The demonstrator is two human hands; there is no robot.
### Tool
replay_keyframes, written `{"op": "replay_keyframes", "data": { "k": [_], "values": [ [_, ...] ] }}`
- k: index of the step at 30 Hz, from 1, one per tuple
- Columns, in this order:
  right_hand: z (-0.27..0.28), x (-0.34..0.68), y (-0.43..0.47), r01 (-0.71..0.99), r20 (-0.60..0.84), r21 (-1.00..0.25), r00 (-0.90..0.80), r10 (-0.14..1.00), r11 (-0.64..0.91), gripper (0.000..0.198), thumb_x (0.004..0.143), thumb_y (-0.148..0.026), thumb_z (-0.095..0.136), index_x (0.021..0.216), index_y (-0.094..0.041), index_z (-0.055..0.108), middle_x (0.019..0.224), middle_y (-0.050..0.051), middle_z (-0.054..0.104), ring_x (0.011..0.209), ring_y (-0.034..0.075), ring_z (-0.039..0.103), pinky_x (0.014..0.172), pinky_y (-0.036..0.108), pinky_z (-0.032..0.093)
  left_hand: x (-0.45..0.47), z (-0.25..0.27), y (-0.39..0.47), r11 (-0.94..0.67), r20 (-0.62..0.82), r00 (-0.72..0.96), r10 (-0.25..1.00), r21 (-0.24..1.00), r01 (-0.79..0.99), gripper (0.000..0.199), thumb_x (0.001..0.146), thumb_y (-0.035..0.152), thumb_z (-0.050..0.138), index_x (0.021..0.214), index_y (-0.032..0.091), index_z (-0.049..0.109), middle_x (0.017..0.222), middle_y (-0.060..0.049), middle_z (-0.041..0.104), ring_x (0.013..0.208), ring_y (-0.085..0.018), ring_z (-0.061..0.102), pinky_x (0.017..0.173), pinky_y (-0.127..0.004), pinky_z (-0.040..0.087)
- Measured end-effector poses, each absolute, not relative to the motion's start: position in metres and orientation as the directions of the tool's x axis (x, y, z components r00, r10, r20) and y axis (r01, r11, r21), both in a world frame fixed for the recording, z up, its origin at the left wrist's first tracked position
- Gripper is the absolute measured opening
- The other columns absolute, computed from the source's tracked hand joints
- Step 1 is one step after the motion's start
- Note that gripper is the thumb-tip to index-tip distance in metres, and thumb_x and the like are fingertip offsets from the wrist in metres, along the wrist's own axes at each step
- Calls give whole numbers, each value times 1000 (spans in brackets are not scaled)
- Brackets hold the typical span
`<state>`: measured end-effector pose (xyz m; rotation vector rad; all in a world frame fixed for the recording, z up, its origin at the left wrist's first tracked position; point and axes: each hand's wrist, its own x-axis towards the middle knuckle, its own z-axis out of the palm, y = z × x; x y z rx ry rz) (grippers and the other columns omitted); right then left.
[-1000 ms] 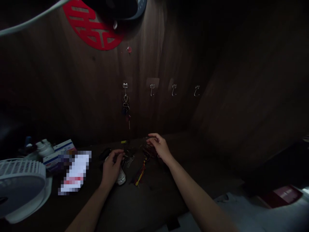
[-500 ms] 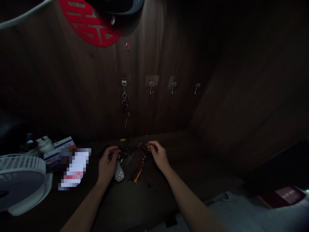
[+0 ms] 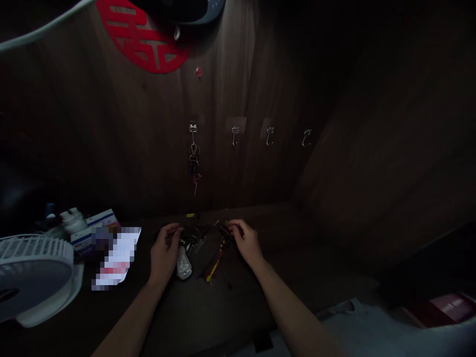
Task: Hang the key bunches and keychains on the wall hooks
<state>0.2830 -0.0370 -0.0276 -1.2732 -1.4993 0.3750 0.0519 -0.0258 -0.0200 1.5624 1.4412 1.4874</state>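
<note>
My left hand [image 3: 164, 252] is closed at the left end of a bunch of keys [image 3: 195, 242], thumb and fingertips brought together on its dark edge. A silver, rounded fob [image 3: 183, 264] lies beside that hand on the dark wooden surface. My right hand [image 3: 246, 241] pinches a second bunch of keys [image 3: 223, 229] at its right side. From these keys a red, yellow and dark tassel [image 3: 213, 269] trails toward me. The exact grip points are dim and partly hidden by the fingers.
Metal hooks [image 3: 235, 135] line the wooden wall, and a key ring [image 3: 194, 157] hangs from the leftmost. Left are a white fan [image 3: 35, 277], boxes [image 3: 97, 225], white bottles [image 3: 73, 221] and a blurred-out paper [image 3: 119, 260]. A small yellow item [image 3: 191, 215] lies by the wall.
The view has shifted slightly. My left thumb and fingers have drawn back a little leftward from the keys; my right hand stays nearly where it was. The keys and fob lie almost unchanged.
</note>
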Motion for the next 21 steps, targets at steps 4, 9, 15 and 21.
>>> {"op": "replay_keyframes", "data": {
  "k": [4,9,15,21],
  "values": [
    [-24,279,-41,631,567,-652,36,823,421,20,84,-17,43,90,-22,61,87,3,66,83,17,61,76,29,45,51,-20,-25,-309,369,-99,924,875,372,29,81,38,46,104,22,55,100,-6,67,96,-22,62,84,-35,47],
    [-22,275,-44,709,560,-526,-127,819,469,20,84,-12,44,86,-23,61,86,3,66,87,18,58,80,32,39,50,-15,-26,-319,394,-73,916,827,463,30,82,37,44,105,22,56,104,-6,67,96,-23,62,84,-36,47],
    [-23,276,-42,718,529,-522,-151,835,461,18,84,-12,46,86,-22,60,88,2,66,88,18,58,79,32,38,50,1,-7,-412,399,175,900,647,642,31,82,31,42,107,21,57,109,-6,65,103,-21,59,89,-34,44],
    [-21,277,-42,707,523,-536,-152,839,462,19,83,-11,47,87,-23,61,88,2,66,86,17,59,79,31,38,63,12,31,-432,284,337,898,411,803,33,81,25,46,112,19,57,115,-8,63,106,-22,57,91,-33,41]
  ]
}}
